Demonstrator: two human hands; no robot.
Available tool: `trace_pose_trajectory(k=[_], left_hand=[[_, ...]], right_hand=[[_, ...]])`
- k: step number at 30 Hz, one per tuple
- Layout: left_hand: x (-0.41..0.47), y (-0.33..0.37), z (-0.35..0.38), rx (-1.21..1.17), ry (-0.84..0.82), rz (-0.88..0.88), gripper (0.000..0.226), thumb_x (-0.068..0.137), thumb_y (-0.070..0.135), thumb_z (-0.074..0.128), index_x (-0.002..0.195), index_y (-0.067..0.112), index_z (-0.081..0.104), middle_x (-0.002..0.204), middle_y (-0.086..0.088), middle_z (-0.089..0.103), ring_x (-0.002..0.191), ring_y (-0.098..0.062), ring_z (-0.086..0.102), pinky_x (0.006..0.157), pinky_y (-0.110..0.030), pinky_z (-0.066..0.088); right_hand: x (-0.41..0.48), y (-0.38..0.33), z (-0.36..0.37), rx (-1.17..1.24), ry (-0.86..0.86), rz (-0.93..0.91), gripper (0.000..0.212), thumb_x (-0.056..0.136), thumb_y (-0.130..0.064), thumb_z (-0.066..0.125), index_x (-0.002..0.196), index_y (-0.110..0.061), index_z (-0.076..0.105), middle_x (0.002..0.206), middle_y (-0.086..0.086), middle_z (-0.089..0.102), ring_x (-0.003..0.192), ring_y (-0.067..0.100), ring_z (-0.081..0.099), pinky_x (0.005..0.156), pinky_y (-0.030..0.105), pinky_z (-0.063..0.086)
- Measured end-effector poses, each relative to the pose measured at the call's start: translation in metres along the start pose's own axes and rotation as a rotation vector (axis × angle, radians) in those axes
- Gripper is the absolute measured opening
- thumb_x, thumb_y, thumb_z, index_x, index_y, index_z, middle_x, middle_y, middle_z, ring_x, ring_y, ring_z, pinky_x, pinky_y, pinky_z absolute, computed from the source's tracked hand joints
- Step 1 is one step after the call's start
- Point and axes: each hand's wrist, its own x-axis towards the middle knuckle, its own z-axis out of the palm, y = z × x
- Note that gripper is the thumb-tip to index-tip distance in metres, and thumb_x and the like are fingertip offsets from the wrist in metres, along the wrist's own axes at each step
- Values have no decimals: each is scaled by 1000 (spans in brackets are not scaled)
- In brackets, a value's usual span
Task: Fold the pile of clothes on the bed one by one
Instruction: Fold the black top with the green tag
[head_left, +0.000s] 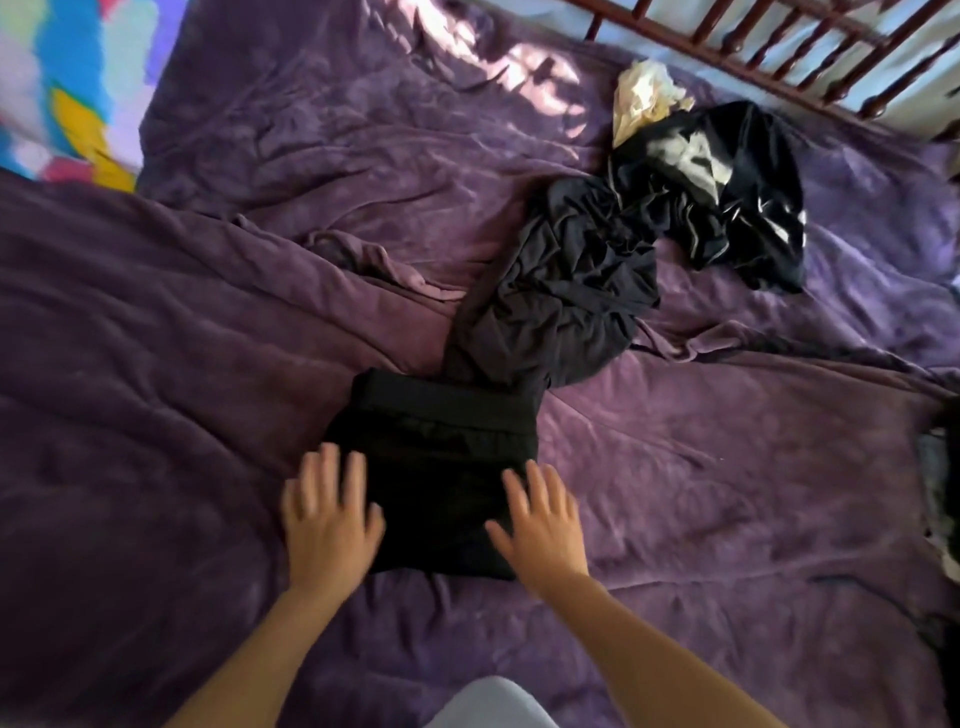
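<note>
The folded black garment (441, 478) lies on the purple bed cover (727, 493), near the person; soft and limp, it is best lifted by both side edges. The left hand (327, 519) and right hand (540, 525) press flat on it, fingers spread. Beyond, touching its far edge, a crumpled dark garment (566, 291), then a black printed one (727, 192) await.
</note>
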Motion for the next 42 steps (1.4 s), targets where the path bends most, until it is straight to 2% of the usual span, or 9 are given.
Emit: trace_pose_trajectory(k=[2,5,7,10,13,16,21,36,42], left_hand=[[-19,7,7,78,-44,366,83,63,42,72,134,14,39,129,-23,55,119,-41,49,85,-58,47],[-24,9,19,148,-409,450,135,23,54,89,139,19,32,127,-19,58,113,-40,57,81,-60,48],[-14,9,24,218,-416,455,129,13,49,91,132,21,48,127,-22,58,112,-45,57,79,-64,46],[-2,12,26,259,-394,428,107,22,38,95,123,21,62,126,-23,57,112,-46,56,78,-65,46],[-6,18,21,245,-331,420,86,38,20,92,120,17,65,121,-21,61,107,-41,61,79,-60,48],[10,22,10,111,-176,439,65,43,0,84,106,6,70,100,-21,69,86,-36,68,64,-48,56],[48,56,-38,-31,-17,560,59,22,-17,81,78,-1,74,65,-12,66,49,-26,62,31,-20,42],[20,326,-110,-111,248,1055,59,19,-21,76,75,-2,72,63,-8,63,48,-25,60,28,-17,38],[4,460,-82,-14,241,1112,58,19,-22,74,74,-1,71,63,-10,64,49,-25,61,27,-21,39]], right_hand=[[-8,-14,10,-162,-45,-171,89,32,-67,81,112,-30,69,117,9,67,106,32,64,73,46,56],[-1,-21,32,-242,-153,-153,97,21,-53,90,114,-43,64,116,7,67,104,34,65,68,52,56],[14,-24,34,-237,-166,-101,96,36,-42,91,124,-47,54,124,11,62,110,39,60,74,53,55],[26,-15,34,-206,-189,-142,83,82,-18,64,148,-35,17,150,17,28,134,44,29,98,49,40],[17,-8,12,-183,-6,-181,79,45,-13,86,120,-20,63,112,10,64,90,35,64,55,28,52],[6,4,-10,-140,118,-199,74,17,-9,88,89,-20,76,85,1,72,62,25,66,33,19,42],[-16,30,-61,-92,261,-170,68,20,-8,87,86,-20,76,85,-1,72,67,22,68,32,16,40],[-203,243,-114,-86,588,184,64,33,-9,88,95,-19,74,94,-1,71,74,21,68,36,19,45],[-226,382,-80,70,491,261,59,80,-12,60,137,-19,44,137,3,46,117,29,45,77,42,51]])
